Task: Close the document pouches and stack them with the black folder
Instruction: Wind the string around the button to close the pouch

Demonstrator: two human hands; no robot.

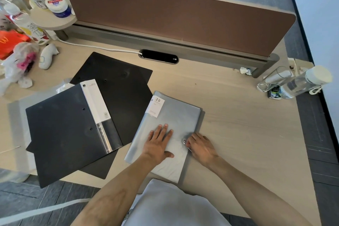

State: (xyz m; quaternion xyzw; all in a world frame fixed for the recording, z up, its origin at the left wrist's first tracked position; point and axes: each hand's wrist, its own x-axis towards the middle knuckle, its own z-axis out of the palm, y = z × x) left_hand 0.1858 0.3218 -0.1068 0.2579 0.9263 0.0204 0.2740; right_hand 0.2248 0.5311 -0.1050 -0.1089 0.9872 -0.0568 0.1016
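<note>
A grey translucent document pouch [176,113] with a white "20 pockets" label lies in the middle of the desk. My left hand [158,145] presses flat on its cover with straight fingers. My right hand [200,146] is at the pouch's right edge, fingers curled and pinching the thin string by the metal button clasp [184,141]. To the left lies a black folder [67,130] with a white label strip, resting on top of another black pouch [119,86] that sticks out behind it.
A brown partition [174,16] closes off the desk's back. Bottles, jars, a red box and plastic bags crowd the left. A glass [275,79] and a water bottle [304,82] stand at the right edge. A white cable runs to a black socket [158,56].
</note>
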